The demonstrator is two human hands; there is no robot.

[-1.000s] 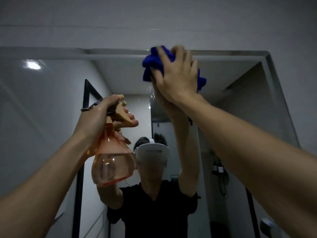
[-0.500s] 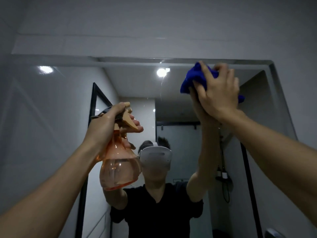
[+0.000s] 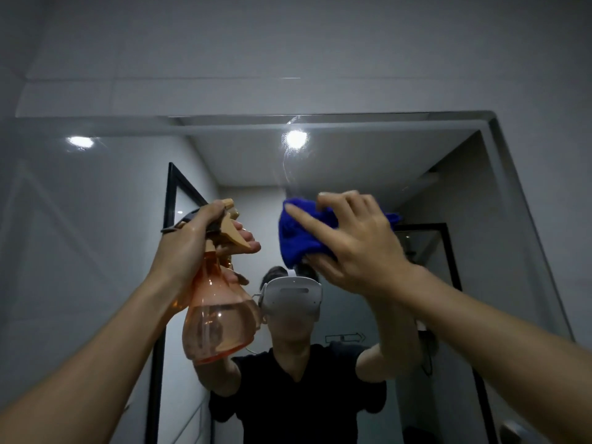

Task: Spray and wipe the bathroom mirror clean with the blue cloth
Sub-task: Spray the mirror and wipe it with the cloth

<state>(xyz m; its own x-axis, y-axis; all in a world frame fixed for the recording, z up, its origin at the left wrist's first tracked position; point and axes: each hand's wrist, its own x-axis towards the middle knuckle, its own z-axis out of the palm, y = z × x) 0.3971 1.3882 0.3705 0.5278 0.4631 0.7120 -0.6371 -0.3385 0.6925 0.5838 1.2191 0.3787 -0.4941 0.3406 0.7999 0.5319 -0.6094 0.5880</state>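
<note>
While bunching the blue cloth (image 3: 296, 238) in a curled grip, fingers bent over the top and thumb tucked beneath, presses it with the right hand (image 3: 362, 248) against the mirror (image 3: 96, 219), right of centre and just above the reflected headset (image 3: 293, 296). Places the cloth at mid height on the glass, well below the top edge. Wraps the wad closely and leaves only a blue corner free beyond the knuckles.

Holds, in the left hand (image 3: 192, 245), the spray bottle (image 3: 217, 328), raised just beside the cloth but apart from it. Closes this grip round the bottle's neck, with fingers lying along the trigger (image 3: 237, 238) and the nozzle turned toward the glass. Gives no means of telling whether the trigger is being squeezed; shows no mist in the air. Shows pale liquid filling much of the bottle's round lower body.

Reveals, farther out, a thin curved streak (image 3: 285, 168) running from the reflected ceiling light (image 3: 296, 138) down toward the cloth, most likely the edge of a wet film or of a wipe stroke.

Suggests, on that evidence, that spraying has at least begun and that wiping is under way in the upper middle of the glass. Offers no visible wipe marks on the left half near the reflected door frame (image 3: 171, 193), nor along the right edge or the lower part; proves too dim there to judge clean from unclean. Points to a task roughly midway at best, with most of the mirror's area apparently left to cover.
</note>
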